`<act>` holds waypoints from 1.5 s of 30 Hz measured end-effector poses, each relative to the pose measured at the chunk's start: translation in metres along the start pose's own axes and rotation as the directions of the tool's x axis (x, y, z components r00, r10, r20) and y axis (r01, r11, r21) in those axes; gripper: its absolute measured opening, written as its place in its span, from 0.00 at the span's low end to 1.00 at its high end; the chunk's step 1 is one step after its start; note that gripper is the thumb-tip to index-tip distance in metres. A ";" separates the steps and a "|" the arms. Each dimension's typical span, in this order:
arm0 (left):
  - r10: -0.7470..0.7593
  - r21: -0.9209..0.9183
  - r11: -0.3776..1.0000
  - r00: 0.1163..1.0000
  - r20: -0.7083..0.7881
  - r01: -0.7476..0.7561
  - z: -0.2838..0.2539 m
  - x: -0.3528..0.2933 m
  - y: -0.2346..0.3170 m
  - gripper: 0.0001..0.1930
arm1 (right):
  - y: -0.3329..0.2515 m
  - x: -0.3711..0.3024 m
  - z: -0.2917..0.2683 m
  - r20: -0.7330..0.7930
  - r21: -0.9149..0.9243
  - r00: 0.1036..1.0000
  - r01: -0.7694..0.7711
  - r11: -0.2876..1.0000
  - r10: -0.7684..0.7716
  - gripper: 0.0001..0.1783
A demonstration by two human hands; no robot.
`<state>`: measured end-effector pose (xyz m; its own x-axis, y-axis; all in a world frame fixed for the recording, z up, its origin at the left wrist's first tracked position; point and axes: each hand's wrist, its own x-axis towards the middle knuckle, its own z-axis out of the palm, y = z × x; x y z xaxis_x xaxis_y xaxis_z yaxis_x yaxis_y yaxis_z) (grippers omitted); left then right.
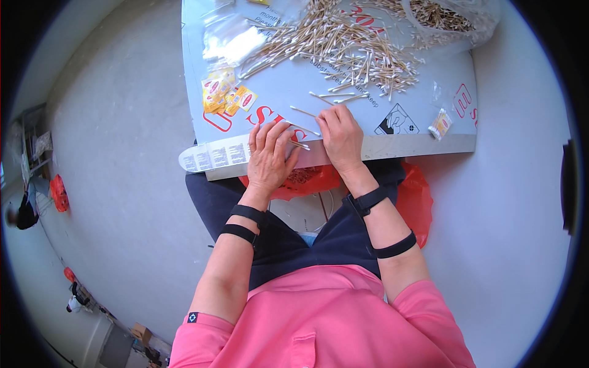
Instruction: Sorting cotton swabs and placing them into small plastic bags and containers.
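Observation:
Near the front edge of the printed board (362, 126), my left hand (267, 161) lies palm down. Its fingers are bent over a cotton swab (299, 145), whose white tip sticks out between index finger and thumb. Another swab (303, 127) lies by its fingertips. My right hand (342, 136) is beside it with fingers drawn together, pinching the end of a thin swab (303, 111) that points to the left. A few loose swabs (351, 98) lie just beyond. Farther back spreads a large heap of cotton swabs (343, 46). The palms and undersides of the fingers are hidden.
Small yellow packets (224, 95) and clear plastic bags (230, 37) lie at the left of the board. One small packet (440, 124) is at the right. A clear bag of swabs (451, 17) stands back right. A red bag (316, 183) hangs open below the board's edge.

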<state>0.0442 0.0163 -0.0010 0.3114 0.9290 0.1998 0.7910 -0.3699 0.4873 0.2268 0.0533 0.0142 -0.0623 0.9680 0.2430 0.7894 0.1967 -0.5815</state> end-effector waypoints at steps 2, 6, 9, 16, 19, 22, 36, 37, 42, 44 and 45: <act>0.010 -0.010 1.000 0.999 -0.038 -0.011 0.000 0.004 0.004 0.28 | -0.001 -0.010 0.000 0.027 0.000 1.000 0.016 1.000 -0.016 0.10; 0.020 0.037 0.999 1.000 -0.006 -0.020 -0.002 0.001 0.001 0.31 | -0.012 -0.026 -0.002 0.026 0.080 0.999 0.032 0.996 -0.034 0.10; 0.018 0.038 0.999 0.999 0.031 -0.020 -0.004 0.002 0.000 0.33 | -0.001 -0.020 -0.015 -0.117 0.067 0.981 -0.146 0.987 0.153 0.11; 0.008 -0.025 1.000 0.997 0.074 -0.006 -0.003 0.005 0.003 0.32 | 0.025 -0.006 -0.022 -0.032 0.039 0.995 -0.089 0.995 0.090 0.07; 0.006 -0.017 1.000 0.998 0.069 -0.005 -0.004 0.004 0.000 0.31 | 0.033 -0.011 -0.036 0.072 0.003 0.991 -0.115 0.993 0.114 0.08; 0.007 0.007 1.000 0.997 0.072 -0.008 -0.005 0.005 0.000 0.31 | 0.047 -0.001 -0.049 -0.056 0.038 0.994 -0.096 0.995 0.098 0.09; -0.017 0.004 1.000 0.996 0.088 0.017 -0.006 0.006 0.003 0.27 | 0.047 0.004 -0.042 -0.086 -0.088 0.994 -0.068 0.994 0.060 0.13; -0.019 0.009 1.000 0.995 0.094 0.018 -0.006 0.005 0.003 0.27 | 0.052 0.002 -0.041 -0.081 -0.077 0.987 -0.146 0.986 0.140 0.13; -0.009 0.014 1.000 0.997 0.082 0.008 -0.005 0.006 0.001 0.27 | 0.058 0.007 -0.044 -0.040 -0.064 0.994 -0.109 0.992 0.106 0.13; -0.005 0.004 1.000 0.996 0.087 0.004 -0.005 0.007 0.003 0.27 | 0.062 0.012 -0.045 -0.049 -0.077 0.994 -0.101 0.992 0.098 0.12; -0.009 0.005 1.000 0.996 0.085 0.008 -0.003 0.007 0.003 0.27 | 0.065 0.015 -0.046 -0.019 -0.077 0.995 -0.095 0.993 0.093 0.12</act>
<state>0.0470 0.0220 0.0044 0.3481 0.9294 0.1225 0.7961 -0.3620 0.4850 0.3057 0.0732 0.0154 0.0232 0.9791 0.2021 0.8366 0.0917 -0.5401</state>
